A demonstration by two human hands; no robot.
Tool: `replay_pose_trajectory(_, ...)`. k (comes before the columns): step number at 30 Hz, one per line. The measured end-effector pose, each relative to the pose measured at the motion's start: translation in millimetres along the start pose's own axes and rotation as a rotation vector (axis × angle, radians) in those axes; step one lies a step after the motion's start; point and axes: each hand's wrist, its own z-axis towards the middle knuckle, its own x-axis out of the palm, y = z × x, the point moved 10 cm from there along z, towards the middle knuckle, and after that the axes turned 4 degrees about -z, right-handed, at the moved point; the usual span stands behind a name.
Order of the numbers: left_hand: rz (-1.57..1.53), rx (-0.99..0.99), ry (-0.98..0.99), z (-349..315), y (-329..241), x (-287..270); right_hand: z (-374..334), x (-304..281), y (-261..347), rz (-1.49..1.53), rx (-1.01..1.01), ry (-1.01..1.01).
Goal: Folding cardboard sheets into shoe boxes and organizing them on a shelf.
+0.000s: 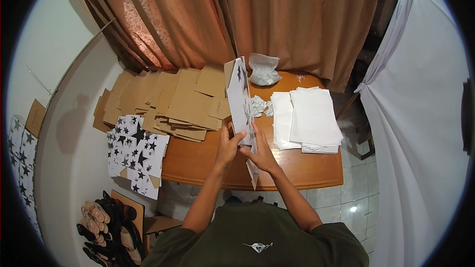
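Both my hands hold a star-printed cardboard box blank [236,94], white with dark stars outside and brown inside. It stands on edge over the middle of the table, its flaps partly folded. My left hand [229,146] grips its left side, thumb across the lower part. My right hand [261,153] closes on the right side, with the thumb near the left one. Some of the fingers are hidden behind the cardboard. Just right of the blank, crumpled pieces of paper [259,106] lie on the wood.
Plain brown flattened boxes [190,101] overlap along the table's left. Star-printed blanks [133,151] lie at the left edge. White paper sheets [316,118] are stacked on the wooden table [198,163] at right, below a clear plastic bag [264,71]. Shoes [106,227] sit lower left.
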Motion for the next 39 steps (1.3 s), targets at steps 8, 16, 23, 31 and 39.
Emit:
replay_pose_trajectory(8,-0.008,-0.018,0.313,-8.4,9.5,15.9,10.4,-4.5,-5.7,0.11,0.033,-0.016)
replay_pose_trajectory(16,0.412,-0.017,0.315,-28.2,15.3,24.5,5.5,-22.0,-11.3,0.342,0.112,-0.13)
replay_pose_trajectory(23,0.503,0.086,0.246,-39.1,22.3,28.8,-2.7,-6.0,-10.2,0.557,0.26,0.004)
replay_pose_trajectory(31,0.223,0.132,0.222,-48.6,14.5,23.9,-8.4,-41.9,-48.6,0.326,0.243,-0.255)
replay_pose_trajectory(39,0.34,0.197,0.037,-52.4,1.9,-5.9,-1.0,-62.0,-24.1,0.091,0.099,-0.32)
